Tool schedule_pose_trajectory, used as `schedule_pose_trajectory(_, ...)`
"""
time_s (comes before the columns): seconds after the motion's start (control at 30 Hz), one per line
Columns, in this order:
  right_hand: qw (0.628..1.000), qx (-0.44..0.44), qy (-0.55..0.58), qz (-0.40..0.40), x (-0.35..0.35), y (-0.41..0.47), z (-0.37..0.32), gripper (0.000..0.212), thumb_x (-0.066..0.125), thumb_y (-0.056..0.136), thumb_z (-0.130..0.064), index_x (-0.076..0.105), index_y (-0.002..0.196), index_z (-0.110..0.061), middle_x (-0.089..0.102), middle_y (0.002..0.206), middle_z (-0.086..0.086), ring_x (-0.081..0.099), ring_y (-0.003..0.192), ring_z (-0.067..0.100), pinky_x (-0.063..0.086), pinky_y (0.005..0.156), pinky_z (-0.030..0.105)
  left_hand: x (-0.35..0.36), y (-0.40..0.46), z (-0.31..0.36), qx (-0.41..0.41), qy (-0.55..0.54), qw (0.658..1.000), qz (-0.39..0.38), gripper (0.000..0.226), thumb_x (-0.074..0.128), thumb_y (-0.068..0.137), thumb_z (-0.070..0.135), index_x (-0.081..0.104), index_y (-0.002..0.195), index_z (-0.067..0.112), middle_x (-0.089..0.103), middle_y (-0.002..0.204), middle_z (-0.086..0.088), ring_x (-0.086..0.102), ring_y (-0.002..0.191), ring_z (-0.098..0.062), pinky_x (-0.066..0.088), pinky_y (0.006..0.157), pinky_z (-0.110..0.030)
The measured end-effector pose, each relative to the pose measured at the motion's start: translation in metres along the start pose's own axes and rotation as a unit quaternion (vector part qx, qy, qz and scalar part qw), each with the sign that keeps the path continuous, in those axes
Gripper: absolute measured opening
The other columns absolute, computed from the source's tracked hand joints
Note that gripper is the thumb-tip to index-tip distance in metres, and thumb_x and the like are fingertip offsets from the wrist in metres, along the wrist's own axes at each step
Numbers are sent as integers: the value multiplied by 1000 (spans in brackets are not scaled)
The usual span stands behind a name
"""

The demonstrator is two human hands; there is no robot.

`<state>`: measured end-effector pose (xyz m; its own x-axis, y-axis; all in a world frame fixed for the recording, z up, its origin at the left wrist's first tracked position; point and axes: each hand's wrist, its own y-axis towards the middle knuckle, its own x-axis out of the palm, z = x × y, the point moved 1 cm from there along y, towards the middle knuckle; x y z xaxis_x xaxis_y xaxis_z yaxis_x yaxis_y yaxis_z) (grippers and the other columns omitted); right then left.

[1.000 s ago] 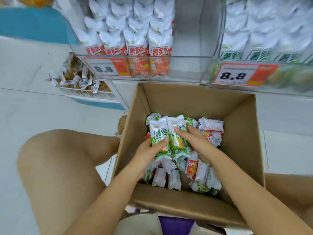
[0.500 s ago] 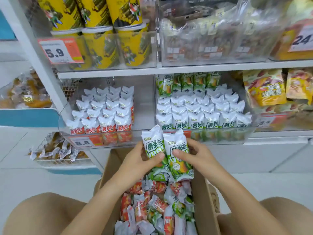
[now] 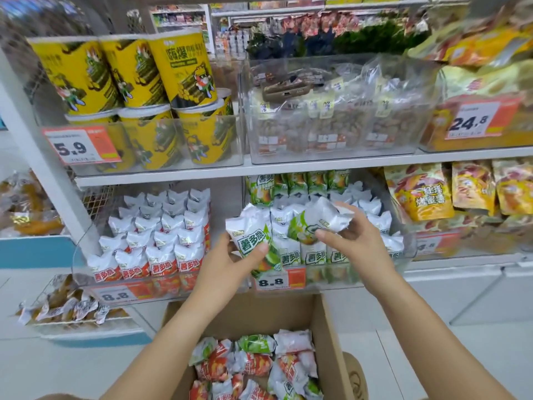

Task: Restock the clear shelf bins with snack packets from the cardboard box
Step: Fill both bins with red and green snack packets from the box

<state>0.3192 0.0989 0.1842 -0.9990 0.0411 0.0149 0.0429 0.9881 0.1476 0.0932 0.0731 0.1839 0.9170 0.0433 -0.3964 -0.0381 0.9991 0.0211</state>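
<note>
Holding one snack packet each, both hands were raised in front of the lower shelf in the head view. The left hand (image 3: 227, 264) gripped a white and green foil snack packet (image 3: 253, 243) upright, its thumb pressed on the printed front and its fingers curled behind. The right hand (image 3: 354, 238) pinched a second white and green packet (image 3: 314, 222), which lay tilted on its side, just above the rows inside the clear plastic shelf bin with green packets (image 3: 403, 255). This bin was already filled with upright packets of the same green kind, and an orange price label reading 8.8 (image 3: 279, 280) sat on its front wall. Just to the left stood another clear plastic bin with red and white packets (image 3: 83, 272), also arranged in upright rows.

Below the hands, the open brown cardboard box (image 3: 331, 342) stood on the pale floor, and inside it lay a loose heap of red and green snack packets (image 3: 253, 368).

On the upper shelf stood yellow cylindrical snack tubs (image 3: 184, 70) in a clear bin with a 5.9 label, and beside them a clear bin of transparent bags with brown snacks (image 3: 331, 125). Yellow and orange bags (image 3: 421, 194) lay at the right of the lower shelf.
</note>
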Motion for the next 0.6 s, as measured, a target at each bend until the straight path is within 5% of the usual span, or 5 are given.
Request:
schedule_pose_trajectory(0.13, 999, -40, -3, 29, 9, 42, -2, 47, 74, 80, -5, 54, 114, -30, 60, 110, -16, 61, 97, -5, 53, 79, 15, -11, 9, -6, -8, -22, 999, 49, 59, 64, 69, 57, 49, 117, 27, 58, 102, 25, 54, 85, 16, 40, 71, -12)
schedule_pose_trajectory(0.33, 995, -13, -101, 11, 35, 105, 28, 44, 76, 80, -9, 51, 115, -18, 60, 103, -7, 60, 105, 20, 49, 85, 31, -25, 7, -25, -14, -22, 999, 39, 67, 64, 69, 59, 48, 126, 29, 60, 115, 22, 57, 97, 10, 45, 87, -23)
schedule_pose_trajectory(0.4, 989, -7, -147, 0, 42, 119, 38, 39, 76, 81, -16, 52, 111, -17, 62, 102, -7, 60, 106, 20, 49, 91, 37, -29, 8, -35, -23, -19, 999, 36, 68, 65, 68, 65, 50, 122, 27, 63, 108, 19, 60, 87, 10, 48, 83, -24)
schedule_pose_trajectory(0.53, 974, -7, -226, 3, 54, 138, 40, 53, 74, 83, -34, 51, 124, -10, 61, 118, 1, 56, 110, 21, 47, 94, 41, -38, 10, -58, -54, 19, 998, 32, 86, 57, 53, 87, 50, 116, 29, 67, 110, -9, 63, 98, -17, 49, 92, -41)
schedule_pose_trajectory(0.6, 976, 9, -217, 11, 55, 146, 41, 52, 71, 85, -35, 51, 123, -6, 60, 117, 2, 55, 105, 20, 43, 87, 34, -40, 12, -64, -61, 14, 998, 27, 87, 57, 53, 88, 49, 119, 32, 67, 111, -1, 62, 101, -13, 50, 92, -40)
